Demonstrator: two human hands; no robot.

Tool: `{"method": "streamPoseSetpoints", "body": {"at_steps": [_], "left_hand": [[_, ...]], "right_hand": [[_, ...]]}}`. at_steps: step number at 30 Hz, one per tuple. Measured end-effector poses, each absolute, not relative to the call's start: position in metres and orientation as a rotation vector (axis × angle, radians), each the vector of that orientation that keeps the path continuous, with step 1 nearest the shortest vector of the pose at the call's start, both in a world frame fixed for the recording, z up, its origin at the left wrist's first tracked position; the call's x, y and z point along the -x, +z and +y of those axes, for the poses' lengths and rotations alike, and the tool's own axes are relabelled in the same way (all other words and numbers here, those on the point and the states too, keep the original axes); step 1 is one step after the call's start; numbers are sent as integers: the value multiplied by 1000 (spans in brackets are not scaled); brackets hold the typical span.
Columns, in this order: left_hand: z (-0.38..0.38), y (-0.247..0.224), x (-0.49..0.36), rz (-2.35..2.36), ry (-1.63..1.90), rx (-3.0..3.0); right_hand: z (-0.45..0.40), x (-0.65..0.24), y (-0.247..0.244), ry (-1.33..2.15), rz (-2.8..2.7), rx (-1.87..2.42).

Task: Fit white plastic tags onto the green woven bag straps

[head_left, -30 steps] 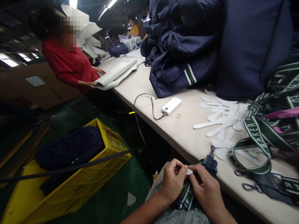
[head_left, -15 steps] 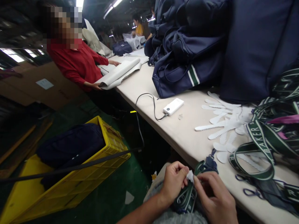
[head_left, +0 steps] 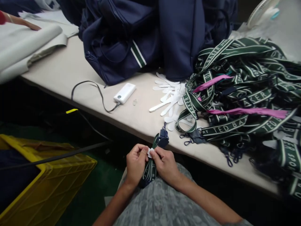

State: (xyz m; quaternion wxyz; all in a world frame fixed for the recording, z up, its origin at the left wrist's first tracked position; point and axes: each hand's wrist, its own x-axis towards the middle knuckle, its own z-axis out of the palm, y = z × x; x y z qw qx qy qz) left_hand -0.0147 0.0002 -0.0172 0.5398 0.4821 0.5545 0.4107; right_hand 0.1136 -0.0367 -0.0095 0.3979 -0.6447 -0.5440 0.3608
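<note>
Between my hands a green lettered bag strap (head_left: pixel 150 172) lies folded into a bundle on my lap. A small white strip (head_left: pixel 149 153) goes across the bundle's middle; I cannot tell whether it is fastened. My left hand (head_left: pixel 136 161) pinches one side of this strip between thumb and fingers. My right hand (head_left: pixel 166 163) is closed on its other side, the two thumbs almost touching. At the bundle's far end, a navy shoulder pad (head_left: pixel 163 138) with a dark clip leans against the table edge. More white serrated strips (head_left: pixel 171 99) lie fanned out on the table beyond.
A tangled heap of green straps (head_left: pixel 254 94) with pink ties covers the table's right side. Navy bags (head_left: pixel 122 44) stand behind a white power bank (head_left: pixel 125 93) with its cable. A yellow crate (head_left: pixel 68 175) is at lower left. Another person's hand (head_left: pixel 23 22) rests by rolled white sheeting (head_left: pixel 30 44).
My view has swung right and down, bringing the strap heap into sight and most of the red-sleeved person out of it. Both hands have drawn closer together around the white strip.
</note>
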Motion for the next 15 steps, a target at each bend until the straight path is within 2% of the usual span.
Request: {"method": "streamPoseSetpoints", "body": {"at_steps": [5, 8, 12, 15], "left_hand": [[1, -19, 16, 1393, 1171, -1400], [2, -13, 11, 1249, 1134, -1117], [12, -6, 3, 943, 898, -583], [17, -1, 3, 844, 819, -554]], "right_hand": [[-39, -121, -16, 1019, -1248, 1589], [-37, -126, -16, 1189, -1088, 1512], [-33, -131, -13, 1468, -856, 1356], [-29, -135, -14, 1617, -745, 1321]]}}
